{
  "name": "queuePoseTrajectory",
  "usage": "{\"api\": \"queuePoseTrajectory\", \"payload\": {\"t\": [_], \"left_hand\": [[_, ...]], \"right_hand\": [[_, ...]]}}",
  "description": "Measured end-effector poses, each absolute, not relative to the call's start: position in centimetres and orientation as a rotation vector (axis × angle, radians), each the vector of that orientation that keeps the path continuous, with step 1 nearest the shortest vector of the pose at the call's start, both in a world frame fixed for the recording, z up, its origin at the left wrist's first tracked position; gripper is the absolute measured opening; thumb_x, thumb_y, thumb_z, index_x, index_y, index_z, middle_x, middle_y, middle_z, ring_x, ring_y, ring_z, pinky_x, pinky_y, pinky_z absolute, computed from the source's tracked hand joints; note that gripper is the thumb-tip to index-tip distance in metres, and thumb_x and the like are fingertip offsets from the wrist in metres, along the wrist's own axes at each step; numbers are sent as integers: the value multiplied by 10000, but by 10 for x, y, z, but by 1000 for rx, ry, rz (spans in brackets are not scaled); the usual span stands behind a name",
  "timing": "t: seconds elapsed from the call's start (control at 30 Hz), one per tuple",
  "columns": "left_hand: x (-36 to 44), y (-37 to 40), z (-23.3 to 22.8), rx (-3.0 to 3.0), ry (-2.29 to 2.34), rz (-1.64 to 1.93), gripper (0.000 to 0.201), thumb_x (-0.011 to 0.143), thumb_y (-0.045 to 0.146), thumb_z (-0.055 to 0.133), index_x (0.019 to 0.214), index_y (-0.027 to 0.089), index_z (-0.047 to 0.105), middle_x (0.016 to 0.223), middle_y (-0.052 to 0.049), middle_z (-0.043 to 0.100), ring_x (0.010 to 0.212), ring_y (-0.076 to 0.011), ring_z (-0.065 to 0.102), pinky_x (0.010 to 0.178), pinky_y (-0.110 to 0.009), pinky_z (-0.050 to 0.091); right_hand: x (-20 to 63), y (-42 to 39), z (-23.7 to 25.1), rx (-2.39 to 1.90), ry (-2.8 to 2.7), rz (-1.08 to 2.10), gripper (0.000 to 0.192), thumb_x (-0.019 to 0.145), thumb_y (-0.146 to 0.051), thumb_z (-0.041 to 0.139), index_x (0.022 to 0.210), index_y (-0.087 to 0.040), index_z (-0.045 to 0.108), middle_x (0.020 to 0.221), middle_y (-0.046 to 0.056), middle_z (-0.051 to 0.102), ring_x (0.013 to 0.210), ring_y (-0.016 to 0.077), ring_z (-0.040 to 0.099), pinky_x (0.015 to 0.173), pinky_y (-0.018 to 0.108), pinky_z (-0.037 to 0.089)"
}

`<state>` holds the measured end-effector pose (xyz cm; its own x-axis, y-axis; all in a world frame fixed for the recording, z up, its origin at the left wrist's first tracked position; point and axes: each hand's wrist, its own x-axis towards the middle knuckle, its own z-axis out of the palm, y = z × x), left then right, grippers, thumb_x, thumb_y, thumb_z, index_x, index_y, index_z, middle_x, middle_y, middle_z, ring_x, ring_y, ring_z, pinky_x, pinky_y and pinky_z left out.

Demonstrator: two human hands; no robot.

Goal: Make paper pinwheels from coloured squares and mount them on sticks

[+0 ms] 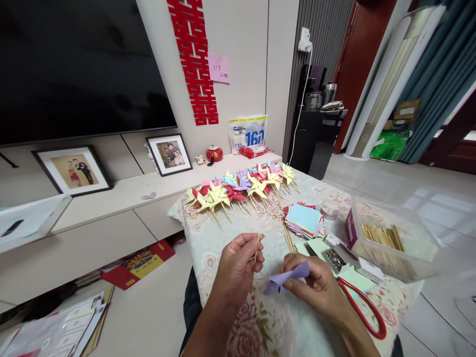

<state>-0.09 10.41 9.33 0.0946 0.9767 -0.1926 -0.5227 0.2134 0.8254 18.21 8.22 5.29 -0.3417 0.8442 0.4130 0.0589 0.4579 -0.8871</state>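
Observation:
Over the near part of the table, my left hand (pixel 241 260) is closed around a thin wooden stick (pixel 255 258) held roughly upright. To its right, my right hand (pixel 314 282) pinches a purple folded paper pinwheel (pixel 284 278), which is apart from the stick. Red-handled scissors (pixel 366 307) lie beside my right wrist, their blades partly covered. Close by sits a small box of metal pins (pixel 335 259). Beyond my hands is a stack of coloured paper squares (pixel 305 219), with light blue on top. Finished-looking pinwheels on sticks (pixel 241 186) line the far side of the table.
A clear plastic bin (pixel 416 248) with many wooden sticks stands at the right. A round clear container (pixel 330 209) is behind the small box. The flowered tablecloth (pixel 208 248) covers the table. A low white cabinet (pixel 122 198) with framed photos runs along the wall.

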Motion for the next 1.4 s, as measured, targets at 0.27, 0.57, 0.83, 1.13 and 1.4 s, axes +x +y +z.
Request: {"api": "queuePoseTrajectory", "payload": {"t": [0.27, 0.57, 0.83, 1.13, 1.4], "left_hand": [[2, 95, 100, 650, 830, 1161, 273, 631, 328, 833, 784, 145, 702, 690, 4, 623, 557, -67, 519, 507, -183, 375], [6, 80, 104, 851, 948, 1227, 229, 635, 332, 832, 727, 152, 724, 560, 18, 578, 492, -73, 447, 497, -211, 344], [8, 71, 109, 1120, 952, 1360, 113, 707, 281, 783, 702, 176, 740, 695, -18, 628, 568, -110, 529, 512, -222, 396], [1, 69, 104, 1449, 1012, 1417, 46, 776, 216, 725, 748, 199, 756, 733, -35, 646, 656, -153, 587, 604, -253, 455], [6, 69, 99, 1435, 997, 1457, 84, 810, 232, 699, 747, 179, 714, 731, -18, 623, 623, -125, 569, 563, -231, 444]], "right_hand": [[174, 79, 100, -643, -1920, 486, 156, 874, -79, 566, 894, -222, 624, 759, 21, 680, 686, 171, 615, 706, 359, 460], [168, 75, 112, -643, -1860, 220, 193, 858, -81, 551, 937, -222, 658, 817, 57, 689, 748, 209, 632, 737, 396, 471], [164, 73, 110, -650, -1806, 231, 205, 850, -43, 578, 931, -214, 658, 829, 52, 659, 762, 195, 615, 718, 375, 471], [167, 72, 105, -657, -1815, 284, 190, 860, -50, 598, 947, -209, 656, 847, 53, 652, 797, 199, 614, 738, 375, 471], [164, 74, 105, -660, -1815, 286, 177, 864, -49, 588, 928, -203, 648, 872, 51, 684, 792, 197, 628, 789, 399, 469]]}}
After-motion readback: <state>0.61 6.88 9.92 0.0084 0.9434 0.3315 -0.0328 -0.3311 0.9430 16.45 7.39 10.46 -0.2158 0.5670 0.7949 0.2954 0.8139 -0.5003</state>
